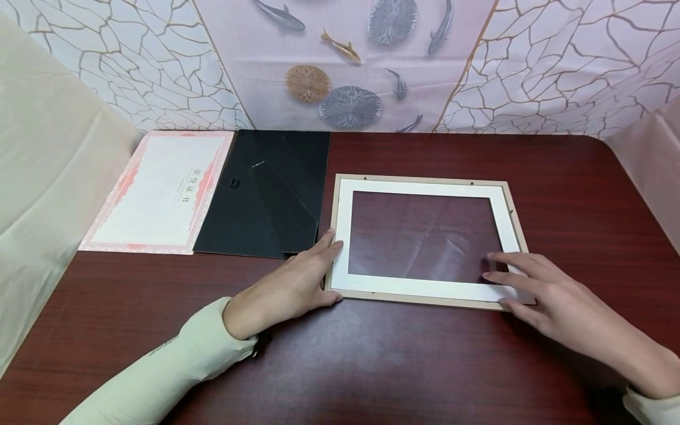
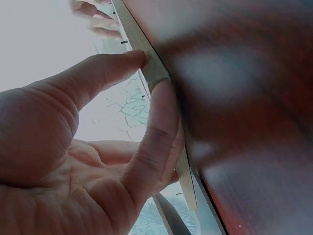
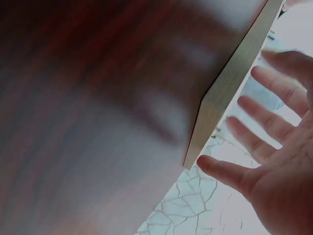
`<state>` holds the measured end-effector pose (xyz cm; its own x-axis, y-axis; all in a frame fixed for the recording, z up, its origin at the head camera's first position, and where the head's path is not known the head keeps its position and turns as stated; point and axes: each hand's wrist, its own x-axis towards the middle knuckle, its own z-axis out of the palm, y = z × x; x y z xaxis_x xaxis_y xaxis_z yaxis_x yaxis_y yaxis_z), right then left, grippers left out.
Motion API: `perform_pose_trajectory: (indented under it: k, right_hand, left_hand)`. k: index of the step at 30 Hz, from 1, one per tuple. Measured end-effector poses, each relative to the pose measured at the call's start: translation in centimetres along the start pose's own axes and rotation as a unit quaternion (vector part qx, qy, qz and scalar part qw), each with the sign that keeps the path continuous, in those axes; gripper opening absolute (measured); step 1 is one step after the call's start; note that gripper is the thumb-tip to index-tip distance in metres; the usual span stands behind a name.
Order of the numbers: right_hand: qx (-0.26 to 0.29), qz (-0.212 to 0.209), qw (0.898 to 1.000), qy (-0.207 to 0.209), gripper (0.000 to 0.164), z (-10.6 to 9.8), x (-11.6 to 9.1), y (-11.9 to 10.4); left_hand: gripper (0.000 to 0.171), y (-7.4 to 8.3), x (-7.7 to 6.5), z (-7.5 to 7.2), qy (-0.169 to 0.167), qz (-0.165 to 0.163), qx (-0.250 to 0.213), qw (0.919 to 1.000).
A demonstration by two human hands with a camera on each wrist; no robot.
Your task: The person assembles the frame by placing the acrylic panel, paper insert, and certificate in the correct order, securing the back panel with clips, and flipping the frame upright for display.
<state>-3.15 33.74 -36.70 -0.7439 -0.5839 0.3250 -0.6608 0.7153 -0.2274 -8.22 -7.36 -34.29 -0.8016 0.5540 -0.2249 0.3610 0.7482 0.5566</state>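
The left hand (image 1: 289,289) holds the near left corner of a pale wooden frame (image 1: 414,180), its thumb at the near edge and its fingers bent against the left side. The right hand (image 1: 563,295) is wide, its fingers spread above the near right corner; whether any fingertip touches there I cannot tell. The frame lies flat, right of the middle, with small dark tabs along its rim. Inside it sits a white mat (image 1: 404,286) around a clear pane (image 1: 425,236), through which the dark red bench (image 1: 319,372) shows. Left of the frame, and reaching farther back, lies a black backing board (image 1: 239,212) with a stand (image 1: 287,212) against it. Just left of that board is a white certificate (image 1: 154,189) with a pink border. Beyond the far edge hangs a cloth (image 1: 350,59) printed with fish and round leaf shapes.
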Motion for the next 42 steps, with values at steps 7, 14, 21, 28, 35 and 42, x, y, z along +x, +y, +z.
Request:
perform_pose_trajectory:
  k: [7, 14, 21, 28, 35, 42]
  right_hand:
    - [-0.006, 0.037, 0.999, -0.016, 0.062, 0.0, -0.7, 1.1]
    - [-0.049, 0.079, 0.994, -0.060, 0.076, -0.2, -0.2, 1.0]
    - [-0.042, 0.110, 0.988, -0.099, 0.080, -0.7, 0.8, 1.4]
    - [-0.019, 0.150, 0.976, -0.158, 0.081, -1.4, 2.6, 2.1]
    - [0.003, 0.160, 0.974, -0.158, 0.080, -1.4, 3.2, 2.8]
    - [0.012, 0.180, 0.972, -0.151, 0.082, -1.3, 3.3, 3.0]
  left_hand:
    - [0.076, 0.4, -0.4, 0.0, 0.014, 0.019, 0.048, 0.9986]
    - [0.042, 0.8, -0.5, 0.2, 0.062, 0.067, 0.128, 0.9875]
    - [0.023, 1.0, 0.1, 0.4, 0.110, 0.079, 0.201, 0.9702]
    - [0.017, 1.0, 0.5, 0.2, 0.147, 0.094, 0.214, 0.9612]
    - [0.021, 0.5, 0.0, -0.4, 0.155, 0.105, 0.186, 0.9645]
    - [0.053, -0.9, -2.5, -1.9, 0.170, 0.078, 0.128, 0.9739]
